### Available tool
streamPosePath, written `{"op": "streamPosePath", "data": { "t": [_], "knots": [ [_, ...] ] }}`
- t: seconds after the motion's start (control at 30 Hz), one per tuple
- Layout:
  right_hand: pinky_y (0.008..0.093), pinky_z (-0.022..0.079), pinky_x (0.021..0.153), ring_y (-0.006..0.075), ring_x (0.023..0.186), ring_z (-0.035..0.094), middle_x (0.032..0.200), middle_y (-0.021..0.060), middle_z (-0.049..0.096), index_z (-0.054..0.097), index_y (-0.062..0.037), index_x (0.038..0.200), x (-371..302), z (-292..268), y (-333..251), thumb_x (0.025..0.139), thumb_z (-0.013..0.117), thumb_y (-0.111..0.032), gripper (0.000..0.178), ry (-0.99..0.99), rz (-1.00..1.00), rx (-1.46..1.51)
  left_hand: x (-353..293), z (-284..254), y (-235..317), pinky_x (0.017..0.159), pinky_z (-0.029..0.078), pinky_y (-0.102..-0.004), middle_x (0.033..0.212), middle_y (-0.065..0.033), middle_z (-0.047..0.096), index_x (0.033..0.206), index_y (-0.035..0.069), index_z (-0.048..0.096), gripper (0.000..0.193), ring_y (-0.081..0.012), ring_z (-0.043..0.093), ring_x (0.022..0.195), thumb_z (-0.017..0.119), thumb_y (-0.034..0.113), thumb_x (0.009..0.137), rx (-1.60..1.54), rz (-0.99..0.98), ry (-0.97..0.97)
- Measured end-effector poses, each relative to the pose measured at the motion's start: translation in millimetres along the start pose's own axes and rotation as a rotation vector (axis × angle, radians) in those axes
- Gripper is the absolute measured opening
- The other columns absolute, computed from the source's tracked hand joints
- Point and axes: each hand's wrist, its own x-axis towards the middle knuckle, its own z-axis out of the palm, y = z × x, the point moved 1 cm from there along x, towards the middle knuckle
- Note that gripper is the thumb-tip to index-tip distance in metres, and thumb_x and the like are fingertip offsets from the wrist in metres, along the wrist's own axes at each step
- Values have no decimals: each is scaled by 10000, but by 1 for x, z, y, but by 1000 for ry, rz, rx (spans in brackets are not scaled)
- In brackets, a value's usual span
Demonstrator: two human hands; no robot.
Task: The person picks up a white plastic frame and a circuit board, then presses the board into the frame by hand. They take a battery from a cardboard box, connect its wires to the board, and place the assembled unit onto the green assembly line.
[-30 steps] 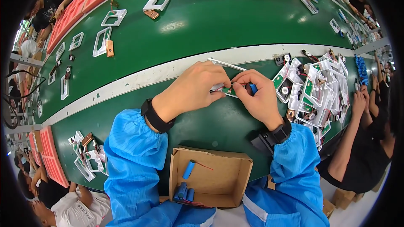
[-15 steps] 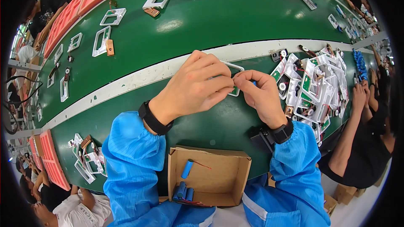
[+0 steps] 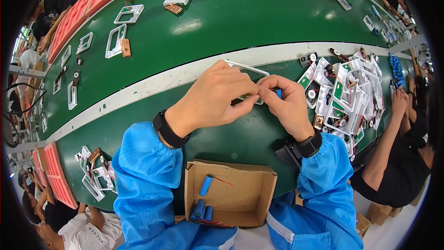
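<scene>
My left hand [image 3: 219,95] and my right hand [image 3: 286,106] meet over the near worktop, fingertips pinched together. What is between those fingertips is too small and covered to make out. Behind and beneath them lies a white plastic frame [image 3: 249,68], mostly hidden, with a bit of green circuit board showing under my left fingers. A small blue cylinder end [image 3: 279,93] peeks out beside my right fingers. Nearer to me, a cardboard box [image 3: 240,199] holds several blue cylindrical batteries [image 3: 206,186] with thin red wires.
A heap of white frames [image 3: 344,92] with boards and speakers lies at right, a smaller pile [image 3: 98,173] at left. Beyond a white rail [image 3: 152,81], the green belt [image 3: 222,23] carries scattered frames. A black device [image 3: 286,153] sits by my right wrist. Co-workers sit on both sides.
Parts on the far belt have shifted slightly to the right. My left knuckles have dropped a little, showing more of the white frame; both hands stay pinched together.
</scene>
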Motion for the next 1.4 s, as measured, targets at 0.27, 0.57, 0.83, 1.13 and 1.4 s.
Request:
{"op": "streamPosePath", "data": {
  "t": [0.27, 0.57, 0.83, 1.13, 1.4],
  "knots": [
    [204, 405, 607, 43, 698, 505, 910, 14, 671, 657, 20, 881, 9, 3, 11, 866, 692, -29, 62, 46, -219, -390, -5, 4, -12, 805, 452, -380, 880, -41, 622, 859, 62, 663, 221, -257, 590, 874, 811, 90, 698, 0, -85, -43],
    [203, 406, 601, 41, 682, 492, 910, 12, 673, 654, 17, 882, 9, 6, 7, 864, 682, -20, 50, 32, -190, -475, -9, 6, -13, 821, 451, -387, 906, -34, 622, 886, 82, 680, 256, -268, 595, 922, 831, 116, 682, -21, -140, -122],
    [215, 445, 646, 66, 733, 551, 926, 33, 679, 652, 21, 885, 8, 5, 7, 871, 666, -9, 36, 26, -194, -514, -12, 8, -14, 809, 445, -380, 907, -26, 617, 906, 99, 711, 228, -246, 598, 917, 816, 116, 705, -11, -92, -73],
    [233, 471, 692, 97, 778, 590, 949, 60, 683, 653, 25, 896, 8, 5, 7, 888, 664, -16, 44, 41, -240, -525, -10, 7, -13, 813, 443, -378, 914, -22, 620, 909, 99, 717, 217, -242, 600, 918, 804, 105, 711, 14, -107, -91],
    [234, 472, 699, 101, 781, 594, 946, 62, 683, 652, 24, 895, 8, 6, 9, 892, 659, -18, 42, 51, -249, -520, -10, 8, -15, 810, 447, -381, 909, -25, 622, 910, 91, 720, 210, -247, 602, 906, 797, 96, 714, 6, -93, -82]
  ]
}}
